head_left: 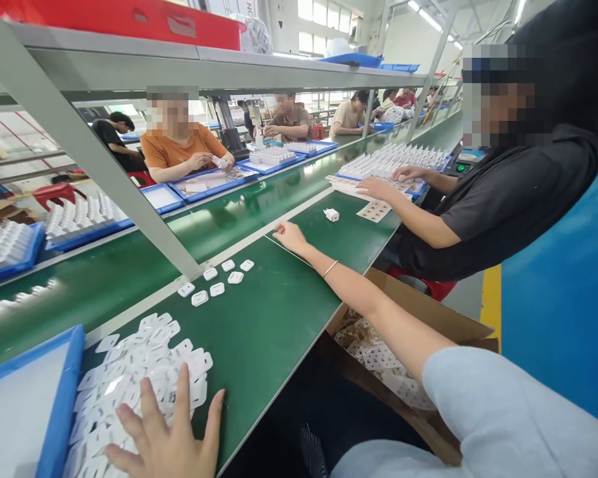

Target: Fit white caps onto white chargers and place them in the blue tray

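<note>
My left hand (172, 431) lies with fingers spread over a pile of small white plastic pieces (144, 362) at the near left of the green tabletop (259, 312). Several more flat white pieces (217, 289) lie apart from one another just beyond the pile. My right arm reaches across to the far side of the table. There my right hand (290, 237) rests low with its fingers curled together; what they hold, if anything, is hidden. A thin pale line (284, 249) runs across the surface under that wrist. A white plug charger (331, 214) lies to the right of this hand.
At left stands a blue-rimmed tray (64, 411). A slanted metal post (129, 172) carries the overhead shelf (204, 63). On the right a co-worker (508, 199) handles sheets by a tray of white parts (398, 161). An open cardboard box (418, 305) sits below the table edge.
</note>
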`<state>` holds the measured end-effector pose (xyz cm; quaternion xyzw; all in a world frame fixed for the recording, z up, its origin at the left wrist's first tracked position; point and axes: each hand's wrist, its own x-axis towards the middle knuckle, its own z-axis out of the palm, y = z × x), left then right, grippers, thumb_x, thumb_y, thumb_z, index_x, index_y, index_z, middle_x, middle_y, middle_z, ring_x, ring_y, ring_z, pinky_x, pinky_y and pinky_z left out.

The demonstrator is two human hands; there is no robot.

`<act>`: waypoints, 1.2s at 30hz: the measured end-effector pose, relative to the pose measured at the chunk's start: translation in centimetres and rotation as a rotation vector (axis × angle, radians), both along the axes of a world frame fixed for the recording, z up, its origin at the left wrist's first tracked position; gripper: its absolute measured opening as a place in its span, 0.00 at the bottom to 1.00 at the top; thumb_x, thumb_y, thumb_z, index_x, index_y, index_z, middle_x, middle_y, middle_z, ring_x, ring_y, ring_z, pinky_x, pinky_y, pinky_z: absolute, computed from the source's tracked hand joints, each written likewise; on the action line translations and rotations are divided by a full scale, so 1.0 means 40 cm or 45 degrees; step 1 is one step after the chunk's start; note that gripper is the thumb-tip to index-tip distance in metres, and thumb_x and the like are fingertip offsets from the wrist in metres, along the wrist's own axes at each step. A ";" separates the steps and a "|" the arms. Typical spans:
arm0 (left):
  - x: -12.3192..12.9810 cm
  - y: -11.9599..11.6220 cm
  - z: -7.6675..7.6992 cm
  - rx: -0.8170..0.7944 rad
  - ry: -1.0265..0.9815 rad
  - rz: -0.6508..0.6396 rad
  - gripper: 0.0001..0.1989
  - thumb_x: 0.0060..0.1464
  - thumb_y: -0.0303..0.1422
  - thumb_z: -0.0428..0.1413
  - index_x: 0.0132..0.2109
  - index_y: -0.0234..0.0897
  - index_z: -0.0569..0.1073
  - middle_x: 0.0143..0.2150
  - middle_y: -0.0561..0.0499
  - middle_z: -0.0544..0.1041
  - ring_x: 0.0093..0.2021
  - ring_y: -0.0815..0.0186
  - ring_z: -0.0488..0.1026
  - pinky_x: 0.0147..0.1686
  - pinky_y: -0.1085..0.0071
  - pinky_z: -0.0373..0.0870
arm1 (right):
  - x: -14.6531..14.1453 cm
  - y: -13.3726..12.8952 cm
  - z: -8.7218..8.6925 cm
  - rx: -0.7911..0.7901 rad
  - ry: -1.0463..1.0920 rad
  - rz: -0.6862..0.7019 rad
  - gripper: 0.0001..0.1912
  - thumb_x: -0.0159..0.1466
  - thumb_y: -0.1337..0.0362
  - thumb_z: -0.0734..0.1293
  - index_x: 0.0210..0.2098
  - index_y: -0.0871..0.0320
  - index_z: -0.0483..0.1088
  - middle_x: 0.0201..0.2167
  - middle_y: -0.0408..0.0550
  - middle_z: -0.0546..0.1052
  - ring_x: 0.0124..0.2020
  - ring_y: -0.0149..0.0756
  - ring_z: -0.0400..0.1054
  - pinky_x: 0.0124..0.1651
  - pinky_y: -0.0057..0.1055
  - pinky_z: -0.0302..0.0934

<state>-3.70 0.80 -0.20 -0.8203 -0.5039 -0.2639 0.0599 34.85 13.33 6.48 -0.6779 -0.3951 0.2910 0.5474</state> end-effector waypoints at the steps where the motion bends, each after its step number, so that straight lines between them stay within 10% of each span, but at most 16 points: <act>1: 0.001 -0.001 0.000 0.007 -0.001 0.007 0.44 0.61 0.39 0.55 0.71 0.64 0.33 0.77 0.46 0.29 0.72 0.26 0.33 0.56 0.17 0.43 | 0.025 -0.011 0.010 -0.029 -0.066 -0.137 0.18 0.70 0.59 0.66 0.56 0.58 0.69 0.56 0.53 0.72 0.51 0.42 0.71 0.51 0.45 0.69; 6: 0.001 -0.005 -0.001 0.070 0.018 -0.013 0.44 0.61 0.39 0.55 0.72 0.60 0.33 0.77 0.42 0.31 0.73 0.28 0.31 0.58 0.18 0.41 | 0.161 -0.083 0.010 -0.311 -0.311 -0.779 0.20 0.69 0.59 0.67 0.58 0.59 0.67 0.57 0.54 0.71 0.53 0.44 0.70 0.53 0.48 0.68; 11: 0.003 -0.007 -0.013 0.063 -0.022 0.037 0.41 0.62 0.39 0.55 0.73 0.54 0.41 0.76 0.37 0.38 0.73 0.31 0.31 0.60 0.22 0.39 | 0.186 -0.108 0.004 -0.502 -0.460 -0.857 0.19 0.69 0.59 0.67 0.57 0.59 0.68 0.56 0.54 0.72 0.51 0.44 0.71 0.52 0.47 0.68; 16: 0.004 -0.032 -0.019 0.090 -0.112 0.024 0.39 0.60 0.39 0.58 0.73 0.45 0.49 0.75 0.36 0.46 0.75 0.38 0.34 0.66 0.31 0.41 | 0.027 -0.047 0.040 -0.281 -0.670 -0.334 0.14 0.69 0.56 0.63 0.41 0.62 0.70 0.42 0.52 0.75 0.42 0.40 0.69 0.44 0.36 0.64; 23: 0.000 -0.058 -0.018 0.082 -0.110 -0.092 0.41 0.61 0.38 0.57 0.72 0.34 0.46 0.70 0.32 0.59 0.73 0.45 0.51 0.67 0.43 0.51 | -0.435 -0.191 -0.012 0.027 -0.763 1.174 0.20 0.49 0.52 0.75 0.20 0.57 0.63 0.18 0.38 0.66 0.23 0.30 0.59 0.28 0.29 0.48; 27: -0.017 -0.070 -0.038 0.174 -0.371 0.018 0.20 0.61 0.33 0.53 0.59 0.35 0.65 0.49 0.39 0.79 0.48 0.54 0.77 0.46 0.59 0.73 | -0.540 -0.234 0.014 0.033 -0.707 1.679 0.19 0.57 0.48 0.71 0.26 0.58 0.68 0.23 0.41 0.72 0.25 0.30 0.62 0.27 0.28 0.52; 29: -0.021 -0.074 -0.042 0.161 -0.510 0.144 0.13 0.60 0.31 0.54 0.52 0.37 0.69 0.40 0.44 0.80 0.38 0.59 0.78 0.37 0.65 0.73 | -0.555 -0.172 0.041 -0.063 -0.707 1.789 0.19 0.63 0.47 0.67 0.31 0.58 0.73 0.28 0.43 0.77 0.29 0.32 0.68 0.30 0.27 0.58; 36: -0.008 -0.080 -0.021 -0.081 -0.705 0.315 0.12 0.55 0.28 0.58 0.47 0.40 0.70 0.37 0.50 0.79 0.35 0.62 0.76 0.34 0.69 0.70 | -0.645 0.096 -0.004 -0.284 -1.028 1.152 0.18 0.71 0.55 0.63 0.52 0.62 0.70 0.49 0.55 0.75 0.47 0.42 0.72 0.49 0.42 0.68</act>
